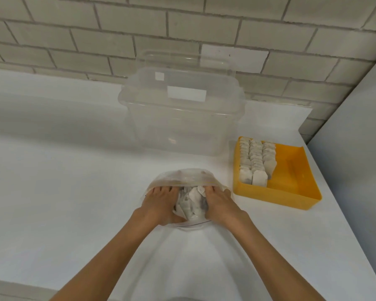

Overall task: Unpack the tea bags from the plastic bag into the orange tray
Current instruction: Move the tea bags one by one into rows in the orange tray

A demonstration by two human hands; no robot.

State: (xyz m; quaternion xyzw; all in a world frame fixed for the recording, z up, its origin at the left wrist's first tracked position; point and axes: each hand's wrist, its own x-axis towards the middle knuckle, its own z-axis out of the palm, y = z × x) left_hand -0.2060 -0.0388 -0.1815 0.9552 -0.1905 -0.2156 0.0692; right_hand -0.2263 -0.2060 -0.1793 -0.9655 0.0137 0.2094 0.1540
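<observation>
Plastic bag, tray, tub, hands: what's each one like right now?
Plastic bag: open, tea bags inside.
Orange tray: part full, right side bare.
Clear tub: upright; lid unclear.
Left hand: in the bag, cupping tea bags.
Right hand: in the bag, cupping tea bags.

orange tray (295, 192), white counter (63, 181), clear tub (182, 118)

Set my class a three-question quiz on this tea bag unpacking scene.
1. True or false: the orange tray stands left of the plastic bag.
2. Where are the left hand and right hand? A in the plastic bag; B in the tray; C on the clear container.
3. Which side of the tray holds no tea bags?
Key: 1 false; 2 A; 3 its right side.
</observation>
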